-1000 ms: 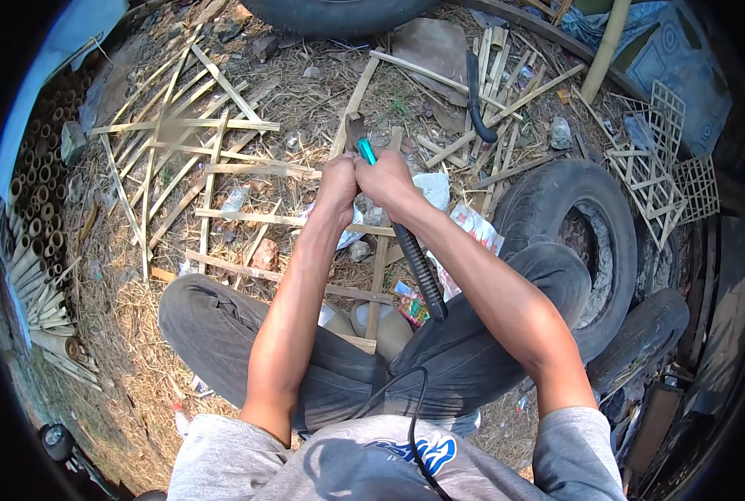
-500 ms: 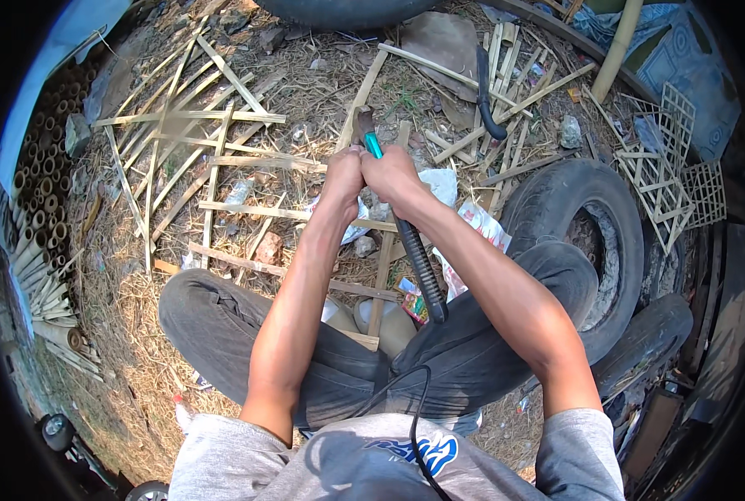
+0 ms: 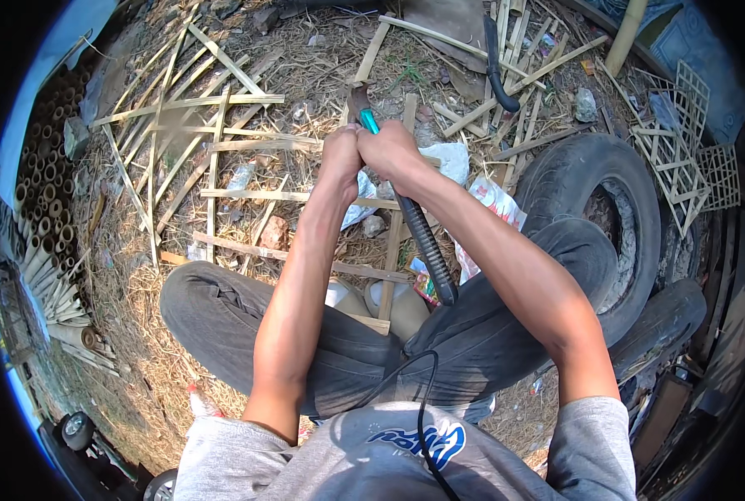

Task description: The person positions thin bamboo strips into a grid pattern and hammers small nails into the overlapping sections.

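My right hand is closed round a hammer with a black ribbed grip, a teal neck and a rusty head. It holds the tool high up, close to the head, so the grip slants back toward my right thigh. Pressed against it on the left is my left hand, its fingers closed; whatever they pinch is hidden. Under and around both hands lies a lattice of thin bamboo slats, with one upright slat running down between my feet.
More crossed slats lie at the left. A tyre stands by my right knee, near small lattice panels. Cut bamboo tubes are stacked at the far left. A dark curved bar lies at upper right.
The view has tilted slightly, shifting much of the ground upward in the picture. Both hands stay together on the hammer, whose head shows more of its curved end now.
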`<state>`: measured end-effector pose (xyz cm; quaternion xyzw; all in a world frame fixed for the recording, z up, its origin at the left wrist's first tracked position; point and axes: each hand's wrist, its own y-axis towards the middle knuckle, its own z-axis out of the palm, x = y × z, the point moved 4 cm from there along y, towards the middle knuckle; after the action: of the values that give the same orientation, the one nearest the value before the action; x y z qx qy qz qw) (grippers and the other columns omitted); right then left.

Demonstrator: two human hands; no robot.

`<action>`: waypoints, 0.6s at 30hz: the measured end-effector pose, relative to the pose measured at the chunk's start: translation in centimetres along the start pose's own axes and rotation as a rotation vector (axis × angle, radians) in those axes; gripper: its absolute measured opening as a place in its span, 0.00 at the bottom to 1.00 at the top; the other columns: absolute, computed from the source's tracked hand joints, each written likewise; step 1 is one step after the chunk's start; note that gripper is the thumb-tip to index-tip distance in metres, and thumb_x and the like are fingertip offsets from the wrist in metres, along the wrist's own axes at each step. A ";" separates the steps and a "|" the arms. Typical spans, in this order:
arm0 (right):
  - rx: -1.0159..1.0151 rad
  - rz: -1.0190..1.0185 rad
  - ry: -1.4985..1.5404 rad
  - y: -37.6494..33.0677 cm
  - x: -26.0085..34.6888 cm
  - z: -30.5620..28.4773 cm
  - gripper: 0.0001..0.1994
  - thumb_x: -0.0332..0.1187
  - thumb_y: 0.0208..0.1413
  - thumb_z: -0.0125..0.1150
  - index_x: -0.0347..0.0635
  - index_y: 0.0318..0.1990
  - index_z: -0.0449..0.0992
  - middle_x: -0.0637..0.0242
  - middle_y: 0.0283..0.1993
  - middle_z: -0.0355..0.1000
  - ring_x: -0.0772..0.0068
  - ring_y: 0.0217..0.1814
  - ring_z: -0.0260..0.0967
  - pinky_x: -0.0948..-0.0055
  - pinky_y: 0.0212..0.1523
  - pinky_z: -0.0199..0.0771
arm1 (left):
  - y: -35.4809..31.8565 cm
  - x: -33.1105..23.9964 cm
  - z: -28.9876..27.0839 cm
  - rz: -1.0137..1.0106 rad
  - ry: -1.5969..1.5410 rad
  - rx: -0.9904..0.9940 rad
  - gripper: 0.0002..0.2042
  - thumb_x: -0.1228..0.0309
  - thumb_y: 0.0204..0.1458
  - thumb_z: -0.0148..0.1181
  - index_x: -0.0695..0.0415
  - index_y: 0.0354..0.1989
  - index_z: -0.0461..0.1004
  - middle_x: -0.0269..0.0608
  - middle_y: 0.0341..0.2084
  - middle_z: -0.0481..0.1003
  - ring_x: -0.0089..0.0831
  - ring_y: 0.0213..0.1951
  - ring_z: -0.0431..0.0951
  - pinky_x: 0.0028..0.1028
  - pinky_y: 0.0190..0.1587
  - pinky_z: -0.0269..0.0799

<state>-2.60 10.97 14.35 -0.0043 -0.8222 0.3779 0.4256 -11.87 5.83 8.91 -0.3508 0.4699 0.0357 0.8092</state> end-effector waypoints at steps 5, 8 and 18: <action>-0.007 0.008 0.010 0.4 -0.6 0.0 0.24 0.43 0.63 0.59 0.21 0.47 0.79 0.34 0.50 0.79 0.41 0.57 0.79 0.55 0.56 0.76 | -0.4 0.0 0.5 -0.001 0.019 -0.013 0.13 0.68 0.70 0.43 0.60 0.39 0.74 0.39 0.31 0.74 0.28 0.33 0.74 0.34 0.39 0.71; -0.013 0.013 0.010 0.7 -0.9 0.1 0.24 0.43 0.63 0.59 0.21 0.48 0.79 0.34 0.50 0.79 0.41 0.58 0.79 0.55 0.56 0.76 | -0.1 0.2 0.4 -0.033 -0.010 -0.016 0.13 0.68 0.69 0.43 0.59 0.38 0.74 0.39 0.31 0.74 0.27 0.33 0.73 0.34 0.39 0.70; -0.017 0.011 -0.024 -0.2 -0.1 0.2 0.24 0.42 0.63 0.59 0.21 0.47 0.79 0.34 0.49 0.79 0.41 0.56 0.79 0.54 0.55 0.77 | -0.6 0.1 0.1 0.001 -0.008 -0.014 0.13 0.69 0.69 0.43 0.59 0.38 0.75 0.39 0.31 0.74 0.27 0.34 0.72 0.34 0.40 0.69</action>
<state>-2.59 10.66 14.31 -0.0078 -0.8303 0.3733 0.4137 -11.56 5.41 9.19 -0.3562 0.4668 0.0408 0.8084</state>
